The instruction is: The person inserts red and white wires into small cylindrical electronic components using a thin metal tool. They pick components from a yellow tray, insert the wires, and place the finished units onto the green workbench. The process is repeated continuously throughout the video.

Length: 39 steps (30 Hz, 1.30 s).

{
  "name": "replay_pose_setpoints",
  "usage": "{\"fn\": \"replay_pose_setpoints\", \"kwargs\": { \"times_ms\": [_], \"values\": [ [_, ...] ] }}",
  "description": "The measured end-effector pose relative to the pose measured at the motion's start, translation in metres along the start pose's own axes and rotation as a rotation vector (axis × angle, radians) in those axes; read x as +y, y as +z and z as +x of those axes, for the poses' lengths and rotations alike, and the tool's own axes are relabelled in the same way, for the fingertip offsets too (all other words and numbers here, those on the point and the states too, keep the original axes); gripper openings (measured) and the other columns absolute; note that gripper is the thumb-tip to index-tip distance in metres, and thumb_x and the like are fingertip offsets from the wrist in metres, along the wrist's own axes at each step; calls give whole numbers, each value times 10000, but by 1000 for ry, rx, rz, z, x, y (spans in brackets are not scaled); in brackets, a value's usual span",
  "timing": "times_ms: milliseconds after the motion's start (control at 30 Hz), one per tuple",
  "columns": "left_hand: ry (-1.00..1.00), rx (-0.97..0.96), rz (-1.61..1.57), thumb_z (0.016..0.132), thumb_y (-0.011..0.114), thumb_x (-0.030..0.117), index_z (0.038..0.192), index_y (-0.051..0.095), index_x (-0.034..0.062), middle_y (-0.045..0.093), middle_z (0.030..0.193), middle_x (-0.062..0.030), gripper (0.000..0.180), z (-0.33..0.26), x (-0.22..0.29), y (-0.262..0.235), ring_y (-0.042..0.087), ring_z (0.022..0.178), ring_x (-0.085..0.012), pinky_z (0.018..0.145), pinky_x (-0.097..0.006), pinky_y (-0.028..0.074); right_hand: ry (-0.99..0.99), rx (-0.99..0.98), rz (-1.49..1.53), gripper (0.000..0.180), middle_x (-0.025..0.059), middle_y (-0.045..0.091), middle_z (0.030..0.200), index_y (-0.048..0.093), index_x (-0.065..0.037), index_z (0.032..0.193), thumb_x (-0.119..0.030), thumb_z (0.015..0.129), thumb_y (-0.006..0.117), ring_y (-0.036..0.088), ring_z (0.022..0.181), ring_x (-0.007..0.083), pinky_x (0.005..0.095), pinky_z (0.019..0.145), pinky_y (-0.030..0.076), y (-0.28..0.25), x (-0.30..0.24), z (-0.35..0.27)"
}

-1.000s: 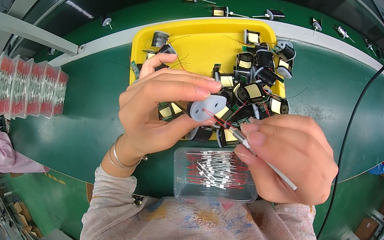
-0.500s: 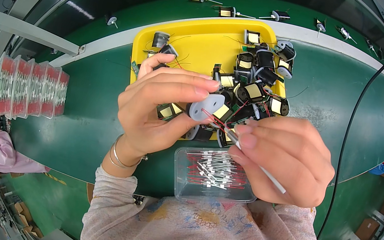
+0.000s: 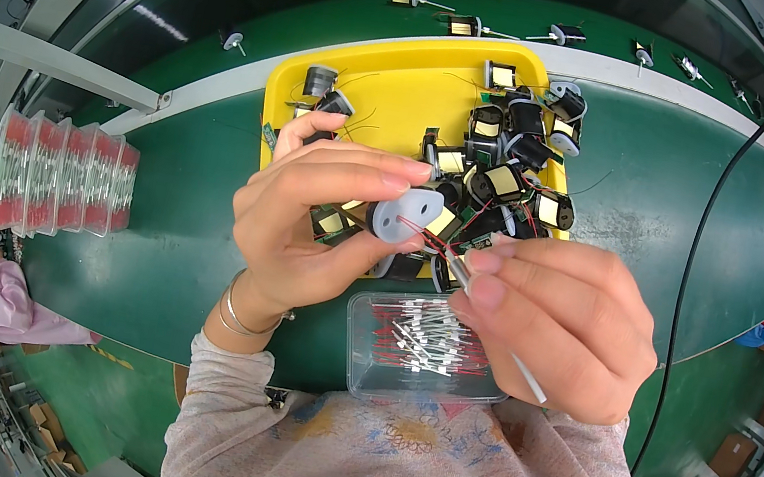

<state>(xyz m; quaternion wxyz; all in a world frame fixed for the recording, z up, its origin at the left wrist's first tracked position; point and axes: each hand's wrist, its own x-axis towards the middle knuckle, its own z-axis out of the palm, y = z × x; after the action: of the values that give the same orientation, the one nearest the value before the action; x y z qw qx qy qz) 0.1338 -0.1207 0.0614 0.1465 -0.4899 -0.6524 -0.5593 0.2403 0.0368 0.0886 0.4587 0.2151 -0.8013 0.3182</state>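
Green matting covers the desk (image 3: 161, 232) on which everything lies. Nearest the person, just below the hands, sits a clear plastic box (image 3: 424, 347) of short red-and-white sleeved wire pieces. Above that box, the right hand (image 3: 555, 323) closes its grip on a thin white tube (image 3: 522, 368), fingertips pinched tight where the tube meets fine red leads (image 3: 427, 239). To the left of the box, the left hand (image 3: 313, 227) wraps thumb and fingers around a small wound coil with a grey plastic end plate (image 3: 406, 214), held up off the desk. That coil looks light and rigid, best held by the plate and body; its leads seem thin and easily bent or snapped (likely the fragile part), so I would not pull on them. Beyond the box, a yellow tray (image 3: 394, 104) holds many black coils with yellow tape (image 3: 504, 173). Far left of the box stand rows of clear packs with red parts (image 3: 59, 174).
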Motion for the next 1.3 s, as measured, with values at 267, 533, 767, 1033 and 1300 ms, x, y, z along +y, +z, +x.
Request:
{"fn": "replay_pose_setpoints", "kwargs": {
  "times_ms": [267,533,767,1033,1300],
  "values": [
    [-5,-4,-10,616,777,97,916,557,83,673,862,-78,372,0,1,-1,644,818,-192,853,-363,351,-6,-7,-1,322,113,619,780,605,6,828,26,539,745,616,677,232,268,560,508,-2,-1,0],
    [-19,16,-31,598,777,83,898,581,75,674,852,-76,358,-1,0,1,642,806,-189,848,-365,350,18,-19,7,323,105,627,769,624,5,829,33,531,747,611,658,222,277,565,502,1,2,0],
    [-67,-147,-49,568,776,62,845,615,37,661,891,-96,322,5,7,-3,626,800,-207,783,-333,420,195,-106,255,216,107,636,742,640,17,782,26,577,705,604,645,223,309,596,474,6,21,7],
    [-412,-86,-585,664,728,-11,904,483,-14,611,969,-214,343,-7,8,7,605,942,-246,809,-312,474,310,2,208,192,48,618,694,654,-48,724,37,555,685,589,583,169,239,500,456,10,19,4],
    [-379,12,-472,703,676,-14,893,543,-41,623,966,-210,234,-7,16,7,625,903,-244,754,-291,488,150,-74,-39,238,59,601,702,640,-17,736,-3,498,641,573,588,179,246,506,460,-1,18,3]
  ]
}}
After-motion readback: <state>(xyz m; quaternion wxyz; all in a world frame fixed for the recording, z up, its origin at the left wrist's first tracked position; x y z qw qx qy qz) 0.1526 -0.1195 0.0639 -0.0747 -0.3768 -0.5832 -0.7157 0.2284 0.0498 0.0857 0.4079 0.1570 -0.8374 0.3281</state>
